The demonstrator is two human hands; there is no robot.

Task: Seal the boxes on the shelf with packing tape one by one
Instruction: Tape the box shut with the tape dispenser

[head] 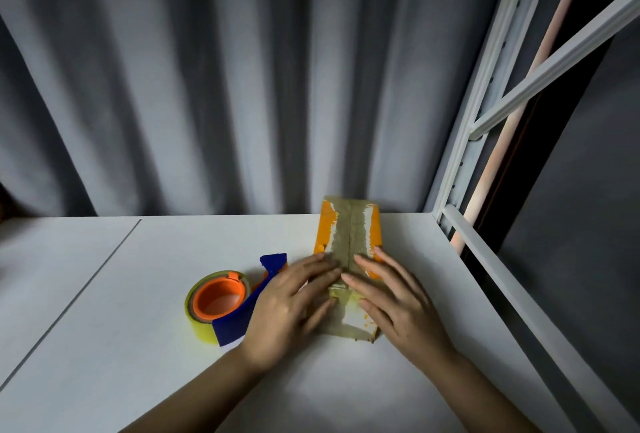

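A long, flat orange box (349, 252), its top covered by glossy strips of tape (351, 225) along the middle seam, is laid on the smooth white shelf (138, 346) near the back curtain (207, 86). It is pressed flat by the left hand (291, 308) and right hand (398, 304), fingers straight, nothing gripped. A blue dispenser (239, 308) with a round orange core and yellowish roll is seen just left of the box.

No legible text, label, brand, number or sign appears anywhere in the head view. The orange box (348, 237), near the right rear corner of the white shelf (138, 328), shows only torn white patches and brownish tape, with no readable printing. The tape dispenser (228, 304), just left of the box, carries no readable marking on its blue and orange parts.
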